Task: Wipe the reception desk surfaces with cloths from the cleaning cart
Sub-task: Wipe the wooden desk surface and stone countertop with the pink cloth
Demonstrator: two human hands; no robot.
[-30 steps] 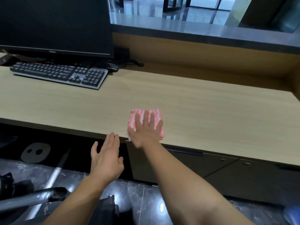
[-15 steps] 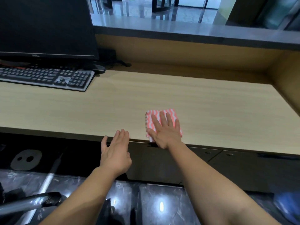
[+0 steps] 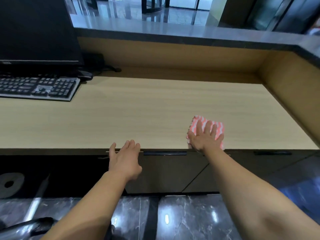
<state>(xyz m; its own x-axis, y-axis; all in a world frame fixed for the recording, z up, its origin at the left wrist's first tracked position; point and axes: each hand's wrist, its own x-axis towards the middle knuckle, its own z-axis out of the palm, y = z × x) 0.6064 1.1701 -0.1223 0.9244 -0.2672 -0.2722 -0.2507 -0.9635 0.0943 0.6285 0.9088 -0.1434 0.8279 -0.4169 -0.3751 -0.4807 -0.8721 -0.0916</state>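
The cloth [image 3: 207, 124], a folded pink-and-white pad, lies flat on the desk [image 3: 138, 110] at its front edge, well toward the desk's right end. The right hand [image 3: 206, 138] lies on top of it with fingers straight and spread, pressing down rather than gripping. The pad looks close to square, so I cannot call a long axis with confidence. It sits slightly turned against the desk's front edge, its far left corner reaching further back than its far right one. Its near edge meets the desk's lip and may overhang it a little.

That is the main risk. With only a flat palm holding it, a stroke pulled toward the person could drag the pad off the desk's front onto the floor. Uneven pressure could also make the folds bunch or open, leaving streaks unwiped.

The left hand [image 3: 124, 158] holds nothing, its fingers straight and close together, tips at the desk's front edge. Whether they touch is unclear. At the desk's far left sit a keyboard [image 3: 38, 88] and monitor [image 3: 38, 30], and a wide leftward sweep could nudge the keyboard.
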